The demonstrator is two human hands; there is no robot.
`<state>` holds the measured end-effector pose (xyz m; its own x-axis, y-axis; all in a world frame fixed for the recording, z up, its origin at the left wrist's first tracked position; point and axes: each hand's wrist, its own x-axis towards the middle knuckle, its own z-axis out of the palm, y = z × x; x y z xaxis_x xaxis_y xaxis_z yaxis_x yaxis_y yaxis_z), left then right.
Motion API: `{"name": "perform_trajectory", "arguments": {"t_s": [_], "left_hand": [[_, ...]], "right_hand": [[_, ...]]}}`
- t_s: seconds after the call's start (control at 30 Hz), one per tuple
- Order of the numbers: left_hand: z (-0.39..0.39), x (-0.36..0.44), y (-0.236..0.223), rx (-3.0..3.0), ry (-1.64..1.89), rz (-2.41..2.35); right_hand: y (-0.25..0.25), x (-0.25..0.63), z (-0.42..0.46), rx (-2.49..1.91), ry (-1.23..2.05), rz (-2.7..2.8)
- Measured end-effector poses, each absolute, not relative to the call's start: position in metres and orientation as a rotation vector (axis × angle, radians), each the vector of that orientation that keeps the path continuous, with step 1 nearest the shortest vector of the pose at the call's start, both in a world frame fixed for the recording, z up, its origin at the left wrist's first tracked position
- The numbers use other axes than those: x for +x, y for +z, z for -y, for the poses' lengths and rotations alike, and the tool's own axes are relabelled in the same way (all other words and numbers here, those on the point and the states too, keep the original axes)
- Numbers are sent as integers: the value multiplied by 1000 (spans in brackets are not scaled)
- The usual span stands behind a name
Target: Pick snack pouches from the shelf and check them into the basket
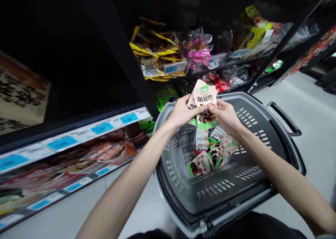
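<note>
Above the far part of a grey shopping basket (181, 200), both my hands hold two flat snack packets, one overlapping the other. The front snack packet (206, 104) is cream and green with dark Chinese lettering and a picture of dark food. Behind it, the second packet (196, 86) shows at the upper left. My left hand (181, 113) grips them from the left, thumb across the front. From the right, my right hand (225, 116) pinches the front packet's edge. Down in the basket lie several similar packets (201, 163) and a white-and-red pack (201, 141).
Dark shelves hold yellow-edged packs (157, 46), pink packs (199, 51) and yellow-green bags (252, 36). At left runs a price-label rail (86, 130) above orange and red packages (105, 153). The basket's handle (285, 118) juts out at right over the pale floor (309, 99).
</note>
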<state>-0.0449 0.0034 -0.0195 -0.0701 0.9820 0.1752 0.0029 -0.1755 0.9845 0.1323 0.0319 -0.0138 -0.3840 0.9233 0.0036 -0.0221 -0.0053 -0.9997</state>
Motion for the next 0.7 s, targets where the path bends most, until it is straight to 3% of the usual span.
{"name": "perform_trajectory", "arguments": {"t_s": [0.7], "left_hand": [[-13, -39, -19, 1112, 1381, -1032]], "right_hand": [[-20, 148, -38, -924, 1357, 1236]]}}
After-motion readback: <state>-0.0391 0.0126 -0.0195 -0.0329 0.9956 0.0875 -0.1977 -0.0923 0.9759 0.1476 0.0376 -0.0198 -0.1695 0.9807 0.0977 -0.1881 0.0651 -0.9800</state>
